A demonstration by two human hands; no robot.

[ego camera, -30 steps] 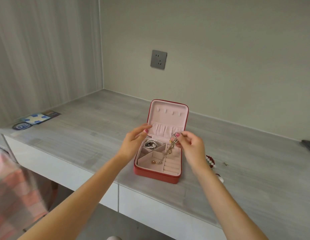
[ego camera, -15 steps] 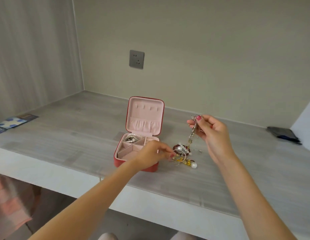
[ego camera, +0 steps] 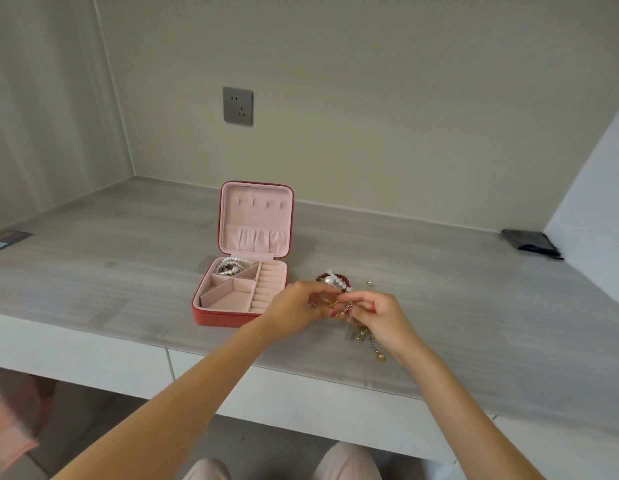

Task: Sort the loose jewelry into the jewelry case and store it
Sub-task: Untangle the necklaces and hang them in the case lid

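Note:
A red jewelry case [ego camera: 214, 316] with pink lining stands open on the grey counter, lid upright. A pearl strand [ego camera: 231, 265] lies in its back left compartment. Just right of the case, my left hand [ego camera: 297, 308] and my right hand [ego camera: 382, 318] meet over the counter. Both pinch a thin gold chain [ego camera: 342, 306] between fingertips. The chain's beaded end [ego camera: 365, 336] trails down under my right hand onto the counter. Behind the hands lies a red and white bead bracelet [ego camera: 334, 279].
A small metal earring [ego camera: 369, 283] lies right of the bracelet. A dark pouch [ego camera: 529, 242] sits at the far right by the white side wall. Printed cards [ego camera: 5, 237] lie at the far left edge. A wall socket [ego camera: 237, 105] is above the case.
My right hand has come down from holding the chain in the air to the counter. My left hand has lifted from the jewelry pile to meet it and pinch the chain.

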